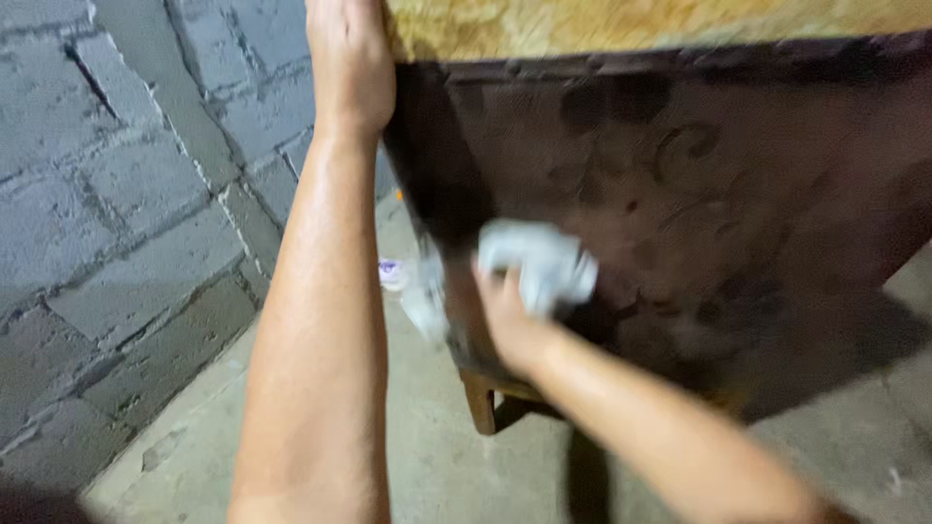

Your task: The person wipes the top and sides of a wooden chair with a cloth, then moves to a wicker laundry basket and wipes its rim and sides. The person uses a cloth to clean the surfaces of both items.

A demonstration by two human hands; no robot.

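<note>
Cloth: soft white crumpled cloth [539,264] sits in the right hand, pressed flat on the dark brown patterned fabric [699,194] of a piece of furniture.
Right hand: right hand [510,320] comes up from below; its fingers [505,281] curl tight around the cloth, though the picture is blurry here.
Left hand: left hand [348,58] is up at the top, holding the edge where the brown fabric meets the yellow chipboard panel [631,24]. Its fingers go out of the picture, so I cannot tell if they are spread or bent.
Furniture: it leans, and one brown wooden leg [479,400] stands on the floor.
Floor: grey concrete floor [447,466] lies under both arms.
Wall: grey block wall [116,194] stands on the left side.
Small thing: little white scrap [391,274] lies on the floor near the wall.
</note>
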